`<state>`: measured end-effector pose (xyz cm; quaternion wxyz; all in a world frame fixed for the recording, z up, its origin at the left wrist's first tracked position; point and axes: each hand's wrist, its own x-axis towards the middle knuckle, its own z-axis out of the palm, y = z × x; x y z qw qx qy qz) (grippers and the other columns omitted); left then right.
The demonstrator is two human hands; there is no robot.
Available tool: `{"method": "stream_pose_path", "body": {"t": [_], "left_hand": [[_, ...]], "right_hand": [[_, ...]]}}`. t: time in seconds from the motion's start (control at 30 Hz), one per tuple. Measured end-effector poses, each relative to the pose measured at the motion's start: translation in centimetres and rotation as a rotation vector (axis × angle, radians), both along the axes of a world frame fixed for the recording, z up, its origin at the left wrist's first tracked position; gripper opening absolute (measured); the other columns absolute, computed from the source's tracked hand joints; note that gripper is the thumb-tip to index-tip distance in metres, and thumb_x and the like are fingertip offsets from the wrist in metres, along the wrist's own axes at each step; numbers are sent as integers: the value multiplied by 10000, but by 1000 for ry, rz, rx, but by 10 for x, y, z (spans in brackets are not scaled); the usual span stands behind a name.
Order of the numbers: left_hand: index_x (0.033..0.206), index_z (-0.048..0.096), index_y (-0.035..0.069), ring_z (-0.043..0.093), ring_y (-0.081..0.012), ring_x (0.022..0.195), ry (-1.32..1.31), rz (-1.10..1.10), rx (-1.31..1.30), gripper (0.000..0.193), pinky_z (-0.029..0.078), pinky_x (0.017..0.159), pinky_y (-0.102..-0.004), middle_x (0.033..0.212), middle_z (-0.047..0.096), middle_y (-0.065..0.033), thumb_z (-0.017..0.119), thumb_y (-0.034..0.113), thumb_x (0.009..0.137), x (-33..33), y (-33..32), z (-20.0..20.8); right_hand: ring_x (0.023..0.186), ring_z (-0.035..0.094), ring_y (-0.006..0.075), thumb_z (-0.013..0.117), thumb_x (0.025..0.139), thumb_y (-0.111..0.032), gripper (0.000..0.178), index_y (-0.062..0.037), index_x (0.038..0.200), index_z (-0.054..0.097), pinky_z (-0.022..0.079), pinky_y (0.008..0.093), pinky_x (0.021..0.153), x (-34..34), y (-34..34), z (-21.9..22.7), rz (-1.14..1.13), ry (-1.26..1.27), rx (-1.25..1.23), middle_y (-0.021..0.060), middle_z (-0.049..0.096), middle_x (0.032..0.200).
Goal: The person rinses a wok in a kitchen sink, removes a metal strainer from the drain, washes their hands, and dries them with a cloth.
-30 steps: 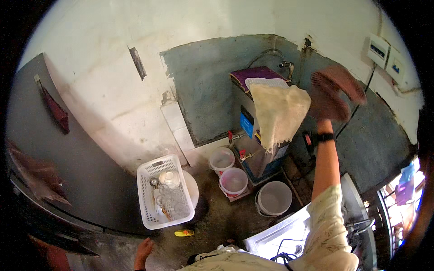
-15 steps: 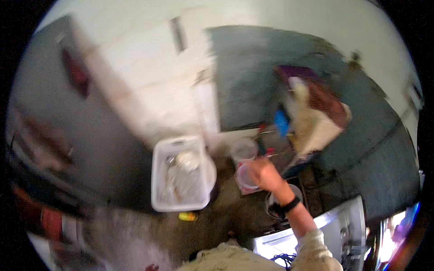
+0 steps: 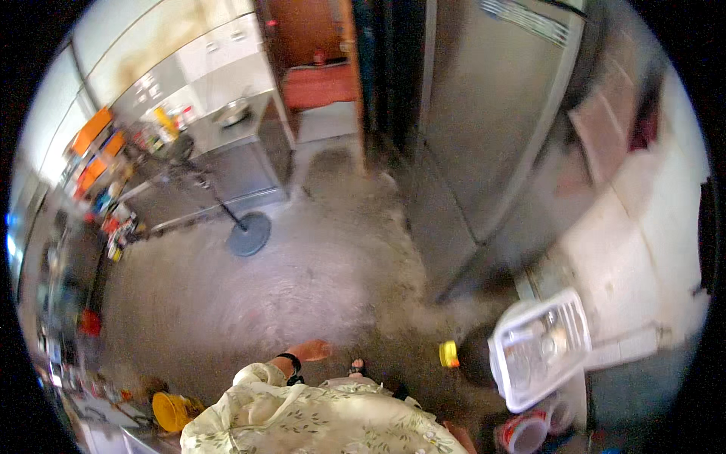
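My left hand [image 3: 310, 350], a dark band at its wrist, hangs low in front of my patterned garment [image 3: 302, 420], above the floor. Its fingers look loosely stretched, though slightly blurred, and no object shows in it. Only a sliver of skin of my right arm or hand [image 3: 458, 436] appears at the lower edge; its fingers are hidden. Right of me stands a white plastic basket [image 3: 499, 371] with clear and pale items inside. Closest to the right arm is a round red-and-white tub [image 3: 524, 433], beside another clear tub [image 3: 560, 415].
A yellow container [image 3: 449, 354] sits on the floor near the basket. Ahead rises a tall grey cabinet-like unit [image 3: 491, 113]. Farther left are a stand with a round base [image 3: 250, 234] and a counter [image 3: 265, 144]. A yellow bucket [image 3: 172, 411] is at lower left.
The view has swung left, so the basket moved from the middle to the lower right. My right hand, earlier over the tubs, has dropped to the lower edge. My left hand has come into view.
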<state>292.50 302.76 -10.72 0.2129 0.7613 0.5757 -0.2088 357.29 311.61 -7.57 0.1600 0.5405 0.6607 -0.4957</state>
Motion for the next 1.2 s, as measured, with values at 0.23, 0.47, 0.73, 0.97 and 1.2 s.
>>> {"method": "stream_pose_path", "body": {"t": [0.23,0.47,0.73,0.97,1.2], "left_hand": [[1328,467,43,521,-370,1159,-333,946,-149,593,416,975,-449,1253,554,-203,550,402,864,-58,14,57],[1284,511,32,572,-376,1073,-382,1047,-65,561,458,907,-449,1160,594,-223,543,407,868,-131,15,39],[1313,486,65,568,-367,1096,-420,1204,-141,588,444,946,-429,1190,597,-187,531,459,880,-183,40,-7],[1332,457,54,621,-282,1004,-548,1542,-203,584,501,836,-391,1146,632,-163,565,395,871,-261,117,26],[1340,457,56,615,-150,736,-922,1932,-223,495,503,622,-307,1069,650,-96,600,148,875,-300,226,53]], "right_hand": [[1091,526,362,507,934,-299,465,38,1254,490,404,400,916,-207,130,237,375,369,283,230,572,1157],[1031,572,336,604,882,-277,407,-79,1234,556,438,448,928,-348,255,218,-188,904,-482,195,587,1165],[959,603,265,568,882,-320,350,-83,1139,573,475,409,868,-385,392,47,236,195,14,120,599,1126],[1003,587,326,584,858,-326,399,-81,1173,572,478,402,873,-437,498,19,627,-102,187,158,617,1098],[1100,565,354,555,858,-323,430,-76,1210,584,460,440,934,-609,642,34,701,128,373,176,596,1196]]}}
